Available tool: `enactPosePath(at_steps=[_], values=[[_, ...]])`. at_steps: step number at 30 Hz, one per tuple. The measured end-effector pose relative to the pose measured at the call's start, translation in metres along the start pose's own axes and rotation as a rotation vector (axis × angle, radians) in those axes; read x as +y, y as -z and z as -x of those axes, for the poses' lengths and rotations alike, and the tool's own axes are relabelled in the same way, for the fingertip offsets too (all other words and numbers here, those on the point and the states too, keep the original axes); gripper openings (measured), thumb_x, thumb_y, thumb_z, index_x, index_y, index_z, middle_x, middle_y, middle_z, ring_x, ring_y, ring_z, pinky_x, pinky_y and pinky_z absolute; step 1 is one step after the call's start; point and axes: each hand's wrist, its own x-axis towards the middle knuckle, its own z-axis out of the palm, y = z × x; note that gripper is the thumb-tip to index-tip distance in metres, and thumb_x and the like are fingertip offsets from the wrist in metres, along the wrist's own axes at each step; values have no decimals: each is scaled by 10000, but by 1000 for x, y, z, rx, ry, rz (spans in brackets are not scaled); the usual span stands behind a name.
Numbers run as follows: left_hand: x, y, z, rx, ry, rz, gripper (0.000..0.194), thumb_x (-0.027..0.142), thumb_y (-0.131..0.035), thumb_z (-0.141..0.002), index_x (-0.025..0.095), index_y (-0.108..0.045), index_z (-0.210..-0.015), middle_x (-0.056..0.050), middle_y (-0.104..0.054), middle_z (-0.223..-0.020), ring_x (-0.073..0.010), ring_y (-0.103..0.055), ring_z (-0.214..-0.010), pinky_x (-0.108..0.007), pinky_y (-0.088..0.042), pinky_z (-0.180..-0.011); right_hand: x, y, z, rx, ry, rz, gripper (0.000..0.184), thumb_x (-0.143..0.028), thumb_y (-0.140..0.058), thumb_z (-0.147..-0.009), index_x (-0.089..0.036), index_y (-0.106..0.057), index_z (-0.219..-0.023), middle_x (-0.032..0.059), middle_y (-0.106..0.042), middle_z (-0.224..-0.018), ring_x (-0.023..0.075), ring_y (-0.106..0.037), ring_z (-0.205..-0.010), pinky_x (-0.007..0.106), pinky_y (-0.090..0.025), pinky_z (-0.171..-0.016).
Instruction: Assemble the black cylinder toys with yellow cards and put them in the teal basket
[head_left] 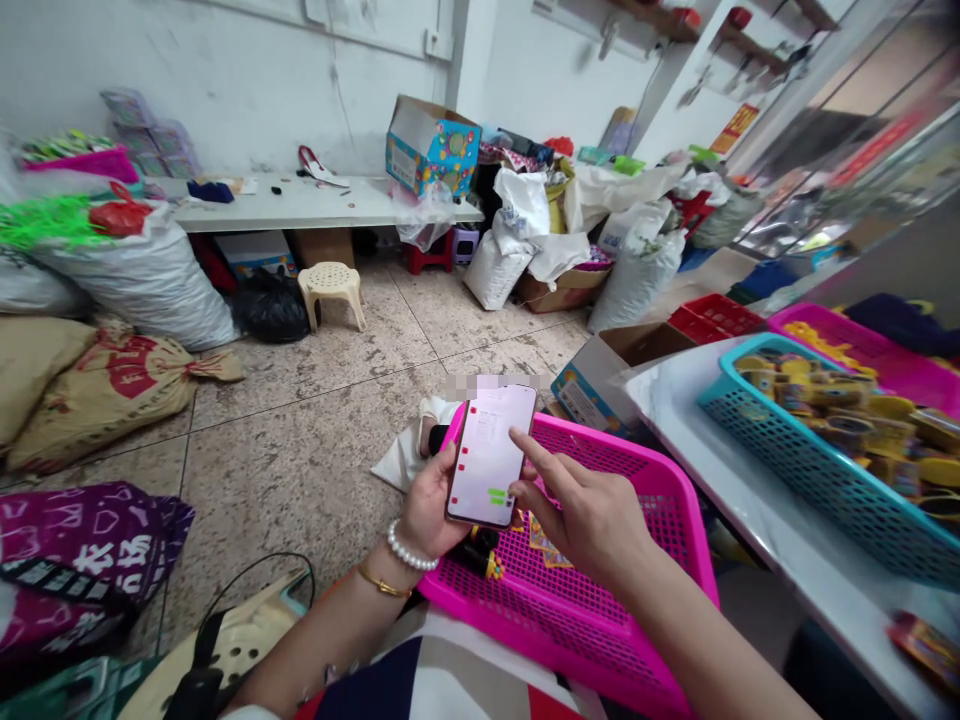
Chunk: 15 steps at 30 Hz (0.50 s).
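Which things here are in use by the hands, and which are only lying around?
In use:
- phone, held in the left hand
- right hand, forefinger at the screen
- pink basket under both hands

Lying around:
- teal basket of small toys
- white sacks
- beige stool
- blue carton

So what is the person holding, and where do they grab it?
The left hand holds a phone by its lower left edge. The right hand holds nothing; its forefinger points at the screen.

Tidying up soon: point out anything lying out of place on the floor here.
A white cloth lies crumpled on the floor tiles just beyond the pink basket. A cardboard box sits tipped against the white counter. The left hand holds a phone; the right hand taps it.
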Motion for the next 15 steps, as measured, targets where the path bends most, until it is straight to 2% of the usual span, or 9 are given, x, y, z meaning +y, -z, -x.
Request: enactPosePath(at_steps=[5, 11, 15], values=[[0, 0, -1, 9, 23, 0, 456, 442, -416, -949, 159, -637, -1230, -138, -696, -1126, -316, -649, -1047, -497, -470, -949, 1, 4, -1, 14, 0, 0, 430, -379, -420, -1007, -141, -487, -1360, 26, -718, -832, 128, -638, -567, 281, -339, -440], [2, -1, -3, 5, 27, 6, 508, 438, -308, -980, 134, -640, -1217, -141, -715, -1059, -307, -660, -1018, -490, -465, -951, 5, 3, 2, 51, -26, 19, 428, -386, -446, -1000, -140, -512, -1344, 29, -723, -858, 118, -642, -587, 272, -345, -445], [3, -1, -3, 6, 23, -10, 510, 440, -315, -978, 126, -624, -1235, -149, -711, -1064, -304, -659, -1011, -472, -475, -932, 11, 5, 5, 88, -45, 41, 429, -386, -509, -975, -177, -518, -1350, 28, -725, -897, 110, -640, -617, 252, -373, -490]])
